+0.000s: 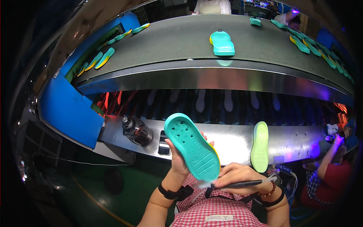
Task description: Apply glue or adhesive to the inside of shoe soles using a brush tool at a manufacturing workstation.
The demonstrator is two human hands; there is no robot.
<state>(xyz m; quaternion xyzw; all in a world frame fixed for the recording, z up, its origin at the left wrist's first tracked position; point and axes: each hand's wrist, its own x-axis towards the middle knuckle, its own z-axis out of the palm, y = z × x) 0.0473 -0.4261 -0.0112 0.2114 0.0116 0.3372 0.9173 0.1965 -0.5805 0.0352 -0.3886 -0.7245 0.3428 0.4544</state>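
My left hand grips a turquoise shoe sole with a yellow edge. The sole tilts up toward me, showing several small holes at its far end and ridges at its near end. In my right hand is a brush with a dark handle. Its pale, blurred bristle end lies close to the sole's near tip; whether they touch, I cannot tell. A pale green sole lies on the steel ledge, just beyond my right hand.
A dark bottle stands on the ledge at left. Above it runs a wide conveyor belt carrying a turquoise sole and rows of others at both sides. More soles sit in the dark, lit space beneath. A co-worker is at right.
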